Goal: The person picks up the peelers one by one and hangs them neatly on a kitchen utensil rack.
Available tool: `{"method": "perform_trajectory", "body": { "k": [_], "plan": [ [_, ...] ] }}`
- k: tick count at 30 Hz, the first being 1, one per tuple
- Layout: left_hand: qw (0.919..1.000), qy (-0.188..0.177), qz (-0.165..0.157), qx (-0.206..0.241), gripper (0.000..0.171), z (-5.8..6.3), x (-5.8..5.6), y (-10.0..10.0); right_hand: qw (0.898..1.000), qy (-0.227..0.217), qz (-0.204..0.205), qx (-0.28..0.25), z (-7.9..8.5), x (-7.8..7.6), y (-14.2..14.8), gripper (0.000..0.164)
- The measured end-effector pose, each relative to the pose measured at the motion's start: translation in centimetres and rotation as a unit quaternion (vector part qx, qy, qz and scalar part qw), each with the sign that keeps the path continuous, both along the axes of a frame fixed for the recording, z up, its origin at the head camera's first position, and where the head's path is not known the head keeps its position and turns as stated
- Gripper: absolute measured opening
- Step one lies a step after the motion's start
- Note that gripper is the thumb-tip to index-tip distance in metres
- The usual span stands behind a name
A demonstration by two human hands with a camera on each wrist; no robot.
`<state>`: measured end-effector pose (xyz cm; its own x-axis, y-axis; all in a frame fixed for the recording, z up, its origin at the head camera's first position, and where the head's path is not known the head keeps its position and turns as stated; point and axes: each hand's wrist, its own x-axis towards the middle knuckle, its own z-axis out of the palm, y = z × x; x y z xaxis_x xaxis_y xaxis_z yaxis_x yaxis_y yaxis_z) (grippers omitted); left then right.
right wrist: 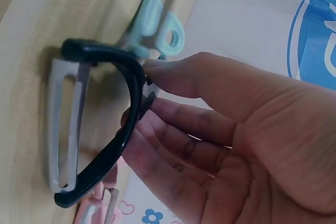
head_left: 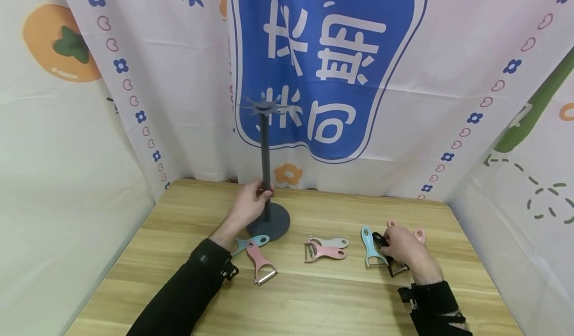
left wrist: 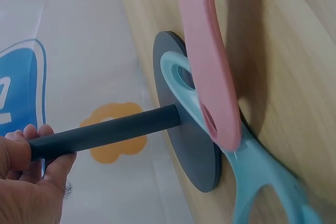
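Note:
My left hand [head_left: 248, 204] grips the pole of a dark grey stand [head_left: 265, 151] low down, thumb and fingers wrapped round it. The stand is upright, with a round base and a ring of prongs on top. In the right wrist view my right hand [right wrist: 210, 135] pinches a black peeler [right wrist: 100, 171] between thumb and fingers, its metal blade facing the table. A light blue peeler [head_left: 368, 241] lies just left of that hand, and a pink peeler [head_left: 419, 235] is partly hidden behind it.
By the stand's base a pink peeler [head_left: 257, 256] lies across another blue peeler [head_left: 259, 240], whose handle end overlaps the base. Mid-table, a pink peeler [head_left: 332, 252] lies against a pale grey-green peeler [head_left: 337, 243]. A printed curtain [head_left: 202, 151] hangs behind the wooden table [head_left: 314, 301].

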<state>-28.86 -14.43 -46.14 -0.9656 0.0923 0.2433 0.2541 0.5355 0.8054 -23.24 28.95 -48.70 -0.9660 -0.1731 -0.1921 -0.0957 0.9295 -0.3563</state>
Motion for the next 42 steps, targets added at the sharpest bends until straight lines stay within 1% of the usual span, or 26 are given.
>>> {"method": "perform_trajectory", "body": {
  "k": [2, 6, 9, 13, 16, 20, 24, 28, 31, 36, 38, 42],
  "plan": [
    [1.0, 0.002, -0.008, -0.001, 0.009, 0.0, 0.1, 0.3, 1.0, 0.009, 0.0, -0.003, 0.1, 0.1, 0.2, 0.032],
    [0.9996, -0.001, -0.027, 0.006, 0.012, 0.1, 0.4, 1.0, 0.999, 0.03, -0.007, 0.006, 0.5, 0.3, 0.5, 0.033],
    [0.9991, 0.0, -0.04, 0.012, 0.01, 0.1, 0.7, 1.6, 0.998, 0.06, -0.013, 0.008, 0.6, 0.2, 0.7, 0.035],
    [0.9982, 0.0, -0.056, 0.021, 0.005, 0.1, 0.9, 2.2, 0.994, 0.108, -0.005, -0.018, 0.9, 0.1, 0.7, 0.036],
    [0.9973, -0.002, -0.068, 0.028, 0.004, 0.2, 1.2, 2.4, 0.99, 0.14, 0.005, -0.032, 1.2, -0.1, 0.5, 0.038],
    [0.9967, 0.0, -0.078, 0.025, 0.005, 0.4, 1.3, 2.5, 0.983, 0.176, 0.013, -0.054, 1.4, -0.4, 0.3, 0.038],
    [0.9966, -0.005, -0.081, 0.012, 0.005, 0.5, 1.2, 2.4, 0.976, 0.192, 0.014, -0.099, 1.6, -0.6, -0.1, 0.04],
    [0.9967, -0.013, -0.08, 0.001, 0.006, 0.3, 1.1, 2.3, 0.97, 0.192, 0.008, -0.149, 1.8, -0.5, -0.7, 0.046],
    [0.9969, -0.016, -0.078, -0.001, 0.006, 0.3, 1.0, 2.2, 0.964, 0.2, 0.0, -0.174, 2.2, -0.4, -1.4, 0.047],
    [0.9969, -0.009, -0.079, -0.002, 0.007, 0.2, 0.9, 2.2, 0.951, 0.239, -0.002, -0.196, 2.6, -0.4, -2.4, 0.045],
    [0.9969, -0.007, -0.079, -0.001, 0.007, 0.3, 0.8, 2.3, 0.948, 0.25, 0.001, -0.199, 2.7, -0.5, -2.9, 0.045],
    [0.997, -0.006, -0.077, 0.003, 0.006, 0.3, 0.8, 2.5, 0.945, 0.258, 0.007, -0.201, 2.9, -0.6, -3.8, 0.045]
  ]
}}
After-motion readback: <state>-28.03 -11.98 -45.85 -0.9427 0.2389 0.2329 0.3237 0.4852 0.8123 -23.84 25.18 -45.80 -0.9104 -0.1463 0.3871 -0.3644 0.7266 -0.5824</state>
